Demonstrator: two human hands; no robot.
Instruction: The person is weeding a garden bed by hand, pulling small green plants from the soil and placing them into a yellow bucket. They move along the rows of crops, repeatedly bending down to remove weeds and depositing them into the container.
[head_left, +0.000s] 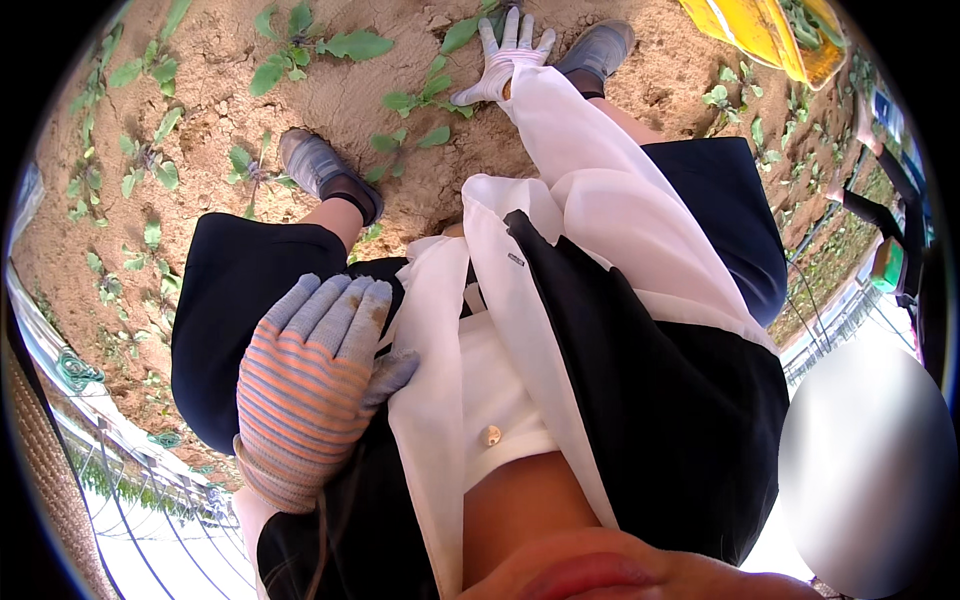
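My right hand (511, 56), in a pale striped knit glove, reaches forward low over the dry soil with its fingers spread. No object shows in it. Beside its thumb grows a leafy seedling (427, 94), and a green leaf (459, 34) lies left of its fingers. My left hand (315, 382) wears an orange-and-grey striped glove with brown soil stains on the fingers. It rests by my left knee, back up, its fingers straight and side by side and the thumb out. The palm is hidden, and I see nothing held.
A yellow container (750, 34) with green leaves (801, 26) stands front right. Several seedlings, one a larger plant (289, 52), grow around my shoes (319, 161). Green cord (79, 371) lies at the left edge. Another person's dark sleeve (870, 210) shows at far right.
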